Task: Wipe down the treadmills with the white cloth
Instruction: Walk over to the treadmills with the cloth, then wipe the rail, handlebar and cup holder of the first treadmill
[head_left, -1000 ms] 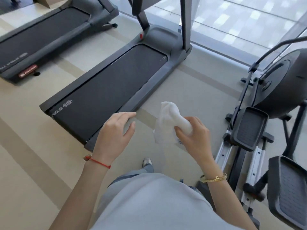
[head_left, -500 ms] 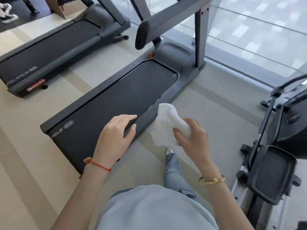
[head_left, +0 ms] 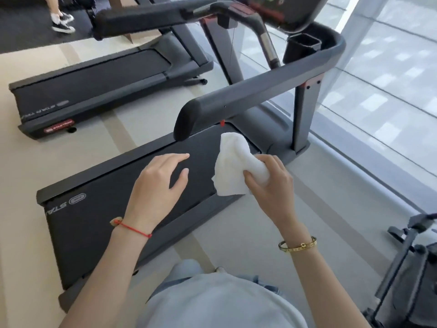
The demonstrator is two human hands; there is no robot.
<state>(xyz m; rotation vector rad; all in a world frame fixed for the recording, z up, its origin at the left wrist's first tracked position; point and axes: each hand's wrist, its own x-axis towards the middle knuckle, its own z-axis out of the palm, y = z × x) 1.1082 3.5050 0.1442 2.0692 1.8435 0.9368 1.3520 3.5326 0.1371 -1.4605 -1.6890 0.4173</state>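
My right hand [head_left: 269, 185] grips a bunched white cloth [head_left: 234, 166], held in the air over the right side of the near treadmill's black belt [head_left: 99, 209]. My left hand [head_left: 158, 185] hovers beside it with relaxed fingers and holds nothing. The near treadmill's right handrail [head_left: 248, 95] juts toward me just above the cloth, and its console [head_left: 283, 10] sits at the top. A second treadmill [head_left: 94, 86] stands parallel on the left.
A glass wall [head_left: 390, 79] runs along the right behind the treadmill. Part of an elliptical machine [head_left: 406, 268] stands at the lower right. A person's feet [head_left: 61, 22] are on the dark mat at the top left. Beige floor [head_left: 307, 209] lies between the machines.
The view has risen and moved closer to the near treadmill, bringing its handrails and console into sight. Both hands now hang over the belt, the cloth still in my right hand.
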